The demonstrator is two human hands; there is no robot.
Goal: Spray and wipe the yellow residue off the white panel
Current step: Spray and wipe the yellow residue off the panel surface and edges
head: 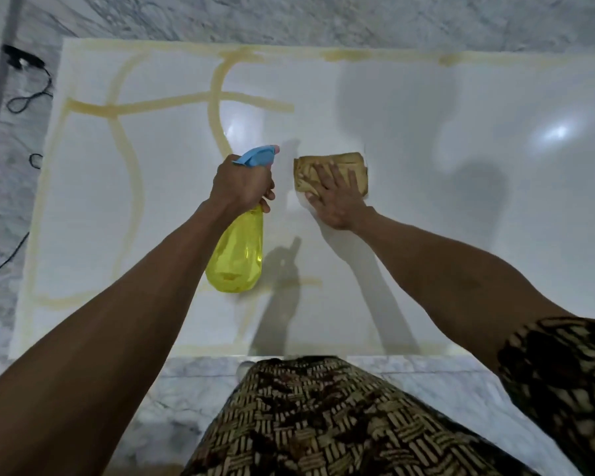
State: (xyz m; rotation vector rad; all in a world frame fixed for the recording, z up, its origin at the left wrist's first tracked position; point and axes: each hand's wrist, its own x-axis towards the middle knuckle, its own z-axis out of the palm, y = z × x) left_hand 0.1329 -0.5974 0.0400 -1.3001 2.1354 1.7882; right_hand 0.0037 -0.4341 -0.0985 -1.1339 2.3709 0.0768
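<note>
**Panel cleaning: both hands engaged**

The left hand [243,182] is gripping the neck of one yellow spray bottle [236,252], its blue nozzle [258,155] pointing toward the far right. The right hand [337,194] is lying flat, fingers straight, pressing one folded tan cloth [330,171] onto the white panel [461,201]. Both arms are reaching forward, extended. Yellow residue [134,106] is showing in curved lines over the panel's left half and along its far edge. The panel is lying on marble flooring [0,218]. A black cable [31,94] is trailing at left. Patterned fabric [323,424] is covering the near foreground.
</note>
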